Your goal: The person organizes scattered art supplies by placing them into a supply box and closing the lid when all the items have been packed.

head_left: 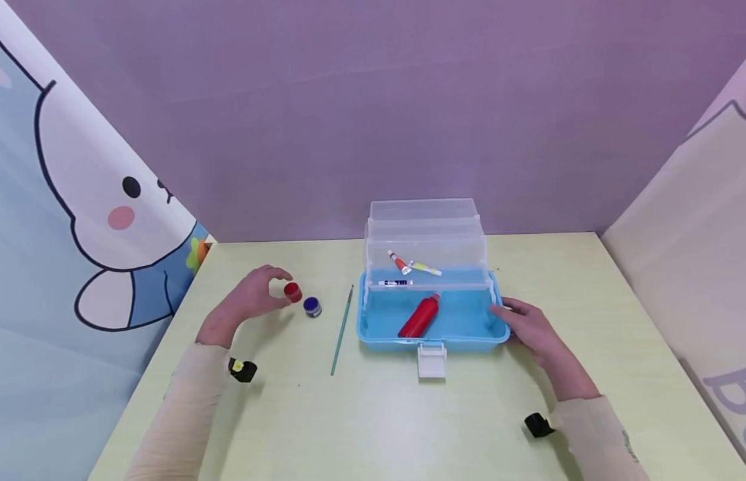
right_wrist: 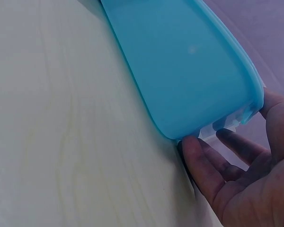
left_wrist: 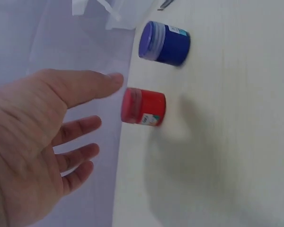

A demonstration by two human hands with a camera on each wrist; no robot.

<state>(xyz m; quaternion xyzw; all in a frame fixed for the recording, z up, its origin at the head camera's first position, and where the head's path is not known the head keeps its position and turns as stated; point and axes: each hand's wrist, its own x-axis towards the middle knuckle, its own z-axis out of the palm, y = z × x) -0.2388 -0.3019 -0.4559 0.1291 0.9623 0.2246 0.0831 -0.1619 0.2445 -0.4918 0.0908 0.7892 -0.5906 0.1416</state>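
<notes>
My left hand (head_left: 252,294) is beside a small red paint jar (head_left: 292,292), thumb and fingers spread around it. In the left wrist view a gap shows between the fingertips and the red jar (left_wrist: 144,107). Close by stands a blue paint jar (head_left: 312,306). My right hand (head_left: 529,327) grips the right end of an opened blue plastic box (head_left: 373,344), with its thumb at the rim and fingers against the end wall. Inside the box lies a red bottle (head_left: 421,316). An orange-red paint tube (head_left: 399,262), a yellow one (head_left: 425,268) and a dark-labelled tube (head_left: 395,282) rest in its raised clear trays.
A thin green paintbrush (head_left: 342,331) lies on the pale table (head_left: 373,427) between the jars and the box. The box's white latch (head_left: 431,361) hangs at the front. A purple backdrop (head_left: 409,120) stands behind the table.
</notes>
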